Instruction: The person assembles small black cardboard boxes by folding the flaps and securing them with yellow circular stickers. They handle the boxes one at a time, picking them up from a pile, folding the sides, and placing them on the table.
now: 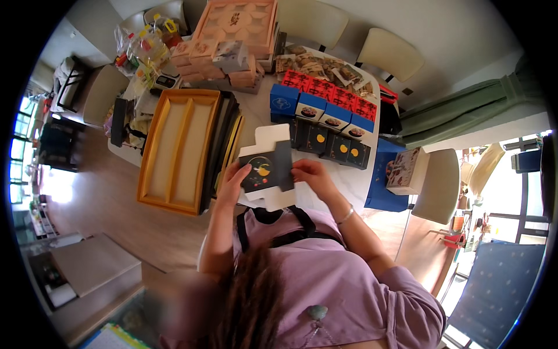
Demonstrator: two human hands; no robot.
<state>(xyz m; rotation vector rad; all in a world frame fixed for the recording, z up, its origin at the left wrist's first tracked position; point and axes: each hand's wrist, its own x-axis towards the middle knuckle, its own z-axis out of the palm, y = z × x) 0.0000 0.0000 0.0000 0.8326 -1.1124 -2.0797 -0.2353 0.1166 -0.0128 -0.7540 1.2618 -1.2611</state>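
Ran open beyond the dark carton (267, 170) over bare tabletop (253, 110); was blocked on its left by a gold tray (196, 151), ahead-right by black boxes (308, 139).

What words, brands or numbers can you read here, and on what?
I won't copy printed wording, but it stands here:
Red boxes: large dark characters.
Large pink box: brown mark, too small to read.
Blue box: pale mark, too small.
Dark carton with open flaps: any lettering too small.
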